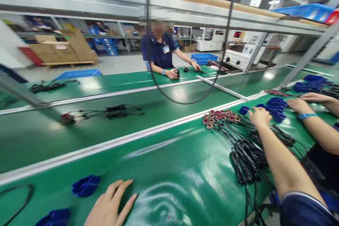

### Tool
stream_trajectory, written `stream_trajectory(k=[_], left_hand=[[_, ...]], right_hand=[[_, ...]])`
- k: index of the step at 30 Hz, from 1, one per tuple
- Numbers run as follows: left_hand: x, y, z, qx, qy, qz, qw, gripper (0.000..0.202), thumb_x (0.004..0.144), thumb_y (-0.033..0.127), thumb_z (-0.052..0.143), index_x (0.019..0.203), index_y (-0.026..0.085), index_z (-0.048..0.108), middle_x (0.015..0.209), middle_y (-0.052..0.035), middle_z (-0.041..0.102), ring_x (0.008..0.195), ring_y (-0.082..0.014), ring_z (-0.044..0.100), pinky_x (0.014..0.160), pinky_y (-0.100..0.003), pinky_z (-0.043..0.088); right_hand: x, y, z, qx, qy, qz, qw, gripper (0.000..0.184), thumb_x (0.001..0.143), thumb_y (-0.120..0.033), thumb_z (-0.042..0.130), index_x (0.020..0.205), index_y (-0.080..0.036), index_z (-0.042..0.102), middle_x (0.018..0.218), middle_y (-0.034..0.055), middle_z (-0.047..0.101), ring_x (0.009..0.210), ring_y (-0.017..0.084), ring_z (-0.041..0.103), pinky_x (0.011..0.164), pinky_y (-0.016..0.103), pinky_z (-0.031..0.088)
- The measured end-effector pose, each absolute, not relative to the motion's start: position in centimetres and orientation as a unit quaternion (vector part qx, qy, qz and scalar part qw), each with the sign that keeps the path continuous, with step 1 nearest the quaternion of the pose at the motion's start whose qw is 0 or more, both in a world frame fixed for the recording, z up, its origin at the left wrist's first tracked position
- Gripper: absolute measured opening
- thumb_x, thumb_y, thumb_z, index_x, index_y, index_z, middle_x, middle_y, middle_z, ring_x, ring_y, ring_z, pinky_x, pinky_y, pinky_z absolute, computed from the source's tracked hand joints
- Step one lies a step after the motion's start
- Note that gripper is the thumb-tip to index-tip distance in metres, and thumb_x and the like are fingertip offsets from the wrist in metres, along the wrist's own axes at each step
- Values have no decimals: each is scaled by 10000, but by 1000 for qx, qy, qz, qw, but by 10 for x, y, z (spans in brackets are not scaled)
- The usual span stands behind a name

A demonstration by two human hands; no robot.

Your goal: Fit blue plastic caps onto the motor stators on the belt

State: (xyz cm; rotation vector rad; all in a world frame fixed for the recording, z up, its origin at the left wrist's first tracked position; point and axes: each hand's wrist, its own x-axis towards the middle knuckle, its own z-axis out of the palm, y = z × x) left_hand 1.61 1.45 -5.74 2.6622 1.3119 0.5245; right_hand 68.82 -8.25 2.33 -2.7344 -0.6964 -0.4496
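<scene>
My left hand is low over the green work surface, its fingers apart and nothing in them. Close beside it, to the left, are a crumpled-looking blue cup-shaped piece and a second blue piece, cut off by the frame's bottom edge. My right hand reaches out at the right, fingers bent but apart, close to a small blue piece; whether it touches that piece I cannot tell. Just left of it lies a cluster of round copper-and-red coils, joined to bundled black cables.
A co-worker's hands are at the right, near more blue pieces. Across the line another person handles a black part. A cabled part lies on the middle belt. A black cable loop hangs ahead.
</scene>
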Motion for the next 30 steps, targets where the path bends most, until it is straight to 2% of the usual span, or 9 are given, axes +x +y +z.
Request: stream_trajectory(k=[2, 7, 12, 16, 19, 23, 27, 30], left_hand=[[24, 7, -48, 886, 422, 180, 62, 435, 958, 593, 452, 1180, 264, 631, 1153, -63, 645, 944, -212, 689, 845, -357, 572], [35, -6, -32, 896, 406, 158, 80, 331, 995, 429, 471, 1216, 218, 600, 1160, -90, 638, 1016, -233, 646, 857, -372, 518], [31, -21, -20, 896, 401, 114, 155, 250, 957, 361, 587, 1173, 236, 602, 1115, -44, 660, 974, -227, 621, 867, -387, 464], [23, -27, -15, 902, 386, 101, 164, 348, 913, 413, 661, 1214, 259, 580, 1205, -27, 651, 1012, -242, 606, 895, -409, 447], [19, -28, -15, 911, 366, 85, 168, 343, 908, 435, 666, 1185, 249, 587, 1180, -29, 653, 1002, -235, 601, 887, -400, 452], [19, -29, -14, 915, 343, 87, 195, 387, 889, 443, 690, 1202, 247, 574, 1145, -41, 649, 1030, -244, 594, 913, -399, 468], [18, -27, -15, 875, 357, 163, 283, 650, 821, 445, 768, 1371, 278, 464, 1372, -76, 557, 1206, -279, 545, 1029, -442, 465], [18, -23, -26, 830, 390, 208, 341, 712, 796, 437, 789, 1400, 283, 446, 1472, -93, 480, 1314, -290, 493, 1095, -455, 445]], right_hand=[[664, -73, 29, -918, -313, -191, 150, 398, 923, -361, 539, 1235, -154, 674, 1311, 200, 584, 1166, 381, 526, 932, 535, 405], [563, -17, 14, -754, -599, -212, 166, 315, 935, -427, 539, 1057, -200, 721, 1081, 126, 684, 986, 303, 586, 865, 441, 405], [416, 52, -12, -581, -784, -135, 173, 258, 954, -393, 521, 1026, -235, 711, 1144, 91, 686, 1053, 276, 593, 937, 432, 395], [327, 126, -13, -559, -807, -100, 166, 289, 936, -386, 551, 1157, -239, 663, 1252, 86, 650, 1146, 271, 566, 980, 427, 401], [286, 185, -12, -578, -794, -95, 162, 377, 908, -356, 568, 1253, -207, 605, 1331, 104, 604, 1221, 288, 521, 1030, 452, 381], [250, 246, -19, -621, -763, -97, 150, 483, 843, -233, 577, 1321, -173, 548, 1453, 134, 499, 1355, 322, 397, 1098, 486, 317], [232, 294, -26, -659, -735, -97, 126, 698, 768, -124, 582, 1446, -154, 418, 1578, 157, 330, 1467, 325, 241, 1161, 516, 224], [228, 326, -25, -678, -725, -72, 97, 865, 732, -177, 644, 1526, -182, 301, 1625, 145, 236, 1501, 341, 163, 1181, 546, 194]])
